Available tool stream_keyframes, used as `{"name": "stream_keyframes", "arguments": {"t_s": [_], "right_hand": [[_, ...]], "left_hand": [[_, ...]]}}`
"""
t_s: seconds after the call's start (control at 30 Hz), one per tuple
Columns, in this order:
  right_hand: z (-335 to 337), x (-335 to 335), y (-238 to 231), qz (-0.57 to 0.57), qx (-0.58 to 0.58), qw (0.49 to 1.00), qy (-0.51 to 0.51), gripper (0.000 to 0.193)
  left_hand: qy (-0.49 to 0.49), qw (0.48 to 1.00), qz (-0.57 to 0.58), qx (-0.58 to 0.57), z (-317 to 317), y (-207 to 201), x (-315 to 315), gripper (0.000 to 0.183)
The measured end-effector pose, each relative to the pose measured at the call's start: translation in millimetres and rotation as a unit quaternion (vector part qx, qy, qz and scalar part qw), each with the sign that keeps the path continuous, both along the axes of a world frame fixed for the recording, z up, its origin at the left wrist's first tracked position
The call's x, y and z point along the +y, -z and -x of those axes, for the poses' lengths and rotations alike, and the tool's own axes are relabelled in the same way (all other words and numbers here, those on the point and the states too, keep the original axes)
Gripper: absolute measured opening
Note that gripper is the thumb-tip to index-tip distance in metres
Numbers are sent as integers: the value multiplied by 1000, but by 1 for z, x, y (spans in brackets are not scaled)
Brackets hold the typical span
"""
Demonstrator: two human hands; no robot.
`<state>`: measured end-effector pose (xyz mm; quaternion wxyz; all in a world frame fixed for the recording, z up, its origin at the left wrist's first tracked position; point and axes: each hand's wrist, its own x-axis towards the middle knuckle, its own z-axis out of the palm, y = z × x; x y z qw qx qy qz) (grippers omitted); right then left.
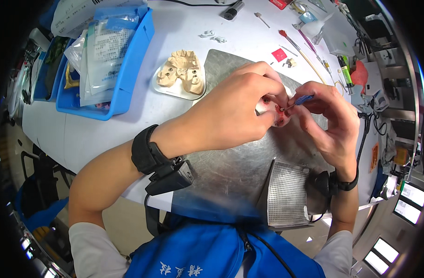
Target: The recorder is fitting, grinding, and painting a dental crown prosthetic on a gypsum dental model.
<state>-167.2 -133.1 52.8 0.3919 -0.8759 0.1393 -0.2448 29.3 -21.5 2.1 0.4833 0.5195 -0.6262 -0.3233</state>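
Note:
My left hand [235,109] reaches across a grey metal plate [226,173], its fingers closed around a small white and pink dental piece [280,122] with dark red-rimmed holes. Much of that piece is hidden behind the fingers. My right hand [330,118] pinches a thin tool with a blue handle [304,99] between thumb and fingertips. The tool's tip touches or nearly touches the piece; exactly where I cannot tell. Left of my hands, a beige plaster dental model [183,76] of a toothed arch rests on a white base.
A blue bin [137,60] of plastic bags and papers stands at the left. Perforated metal grille [286,197] sits by the near edge. Toward the far right lie a red-tipped brush [290,41], a red square [279,55] and a green tube [345,72].

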Motion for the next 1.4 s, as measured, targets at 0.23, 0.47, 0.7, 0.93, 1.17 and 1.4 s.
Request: {"name": "stream_keyframes", "arguments": {"t_s": [0.23,0.47,0.7,0.93,1.17,1.4], "right_hand": [[-3,1,-15,195,48,979,-31,33],[-14,15,-36,200,127,971,18,16],[-20,10,-49,405,251,879,4,36],[-19,7,-55,387,249,884,-82,16],[-16,9,-57,363,222,902,-79,16],[-18,12,-52,413,200,887,-54,25]], "left_hand": [[-2,1000,-12,-9,-2,-6,2,18],[-5,1000,27,-10,1,2,0,16],[-21,998,53,-13,5,1,0,14],[-27,999,38,-13,7,-1,0,12],[-33,999,21,-28,5,-4,3,12],[-20,999,28,-17,6,-3,1,11]]}}
